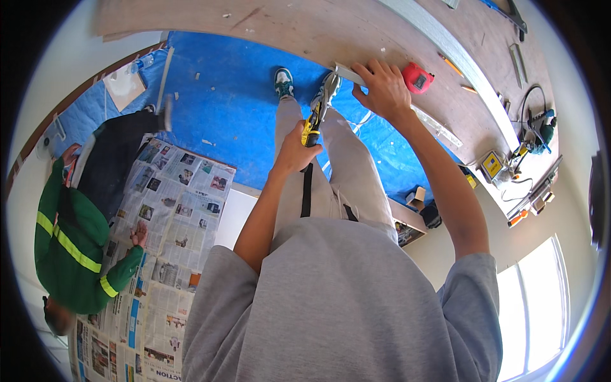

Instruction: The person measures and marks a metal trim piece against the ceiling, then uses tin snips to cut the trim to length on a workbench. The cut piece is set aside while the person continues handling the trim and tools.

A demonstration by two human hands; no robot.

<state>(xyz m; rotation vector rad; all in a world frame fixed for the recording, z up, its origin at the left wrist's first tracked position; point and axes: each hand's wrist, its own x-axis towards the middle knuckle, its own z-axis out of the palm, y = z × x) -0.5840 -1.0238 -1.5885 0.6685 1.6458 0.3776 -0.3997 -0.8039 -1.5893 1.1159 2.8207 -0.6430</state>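
Note:
My left hand grips yellow-and-black metal snips, whose metal head points up at the end of a thin metal strip along the bench's near edge; whether the blades touch it is hard to tell. My right hand holds that strip against the wooden bench, fingers over it. Just beside that hand lies a red tape measure, with pencils and a long pale metal length farther along the bench.
A co-worker in green is at the left on newspaper sheets. Blue sheeting covers the floor under my feet. A cluster of tools with cables sits at the bench's right end, above small boxes.

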